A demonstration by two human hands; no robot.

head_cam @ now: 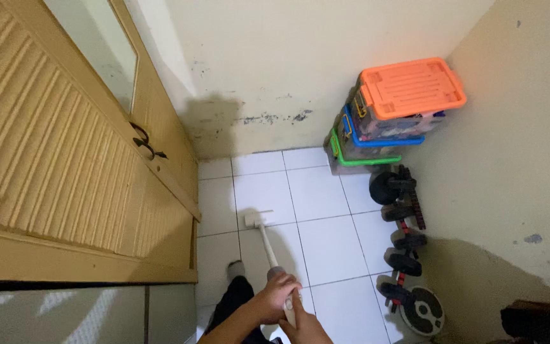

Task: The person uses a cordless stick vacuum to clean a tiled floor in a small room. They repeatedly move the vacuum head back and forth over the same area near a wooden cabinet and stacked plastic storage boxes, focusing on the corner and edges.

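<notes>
Head view: both hands clamp a mop handle [274, 258], left hand [274, 297] above right hand [305, 327]; its white head [258, 219] rests on the tiled floor [326, 248], ahead of them.

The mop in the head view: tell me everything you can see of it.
The mop has a small flat white head resting on the white tiled floor and a pale handle slanting back toward the person. The left hand and right hand grip its near end, covering it.
</notes>
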